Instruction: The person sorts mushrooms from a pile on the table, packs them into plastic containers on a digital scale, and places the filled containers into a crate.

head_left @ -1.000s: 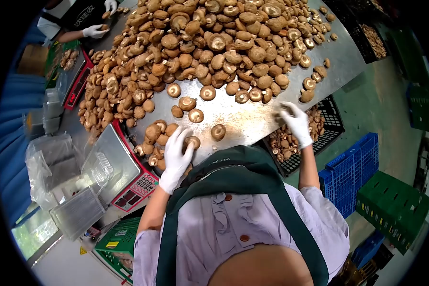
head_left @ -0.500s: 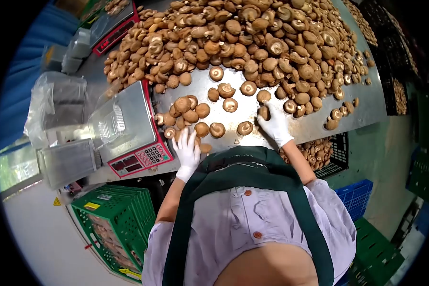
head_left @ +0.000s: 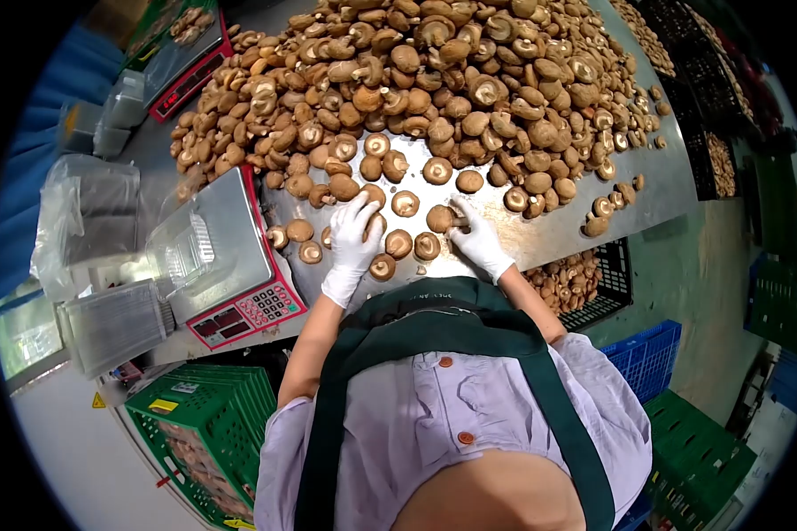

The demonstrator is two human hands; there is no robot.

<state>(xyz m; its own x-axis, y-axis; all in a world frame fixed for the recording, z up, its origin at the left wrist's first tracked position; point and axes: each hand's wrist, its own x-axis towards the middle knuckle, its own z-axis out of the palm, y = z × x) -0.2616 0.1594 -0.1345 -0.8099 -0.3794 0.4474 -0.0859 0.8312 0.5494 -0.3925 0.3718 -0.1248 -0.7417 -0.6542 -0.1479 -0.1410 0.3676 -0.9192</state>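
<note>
Brown shiitake mushrooms lie loose on the metal table [head_left: 540, 239] in front of me, some caps up, some gills up. My left hand [head_left: 352, 248], in a white glove, is curled over a mushroom [head_left: 375, 228] at the left of the loose group; its fingers partly cover the cap. My right hand [head_left: 480, 243], also gloved, has fingers and thumb at the right edge of another mushroom [head_left: 439, 219], holding it against the tabletop. Between the hands lie an upturned mushroom [head_left: 405, 203] and a few more.
A big mushroom heap [head_left: 416, 71] covers the table's far side. At left stand a red-edged weighing scale [head_left: 248, 310] with a clear plastic tray [head_left: 190, 243] on it, and stacked clear containers [head_left: 111, 323]. Green crates [head_left: 204, 434] and a black mushroom crate [head_left: 615, 274] sit below.
My left hand has moved up and right among the mushrooms, and the clustered ones there are now spread out. My right hand has moved left and nearer, bringing a mushroom along.
</note>
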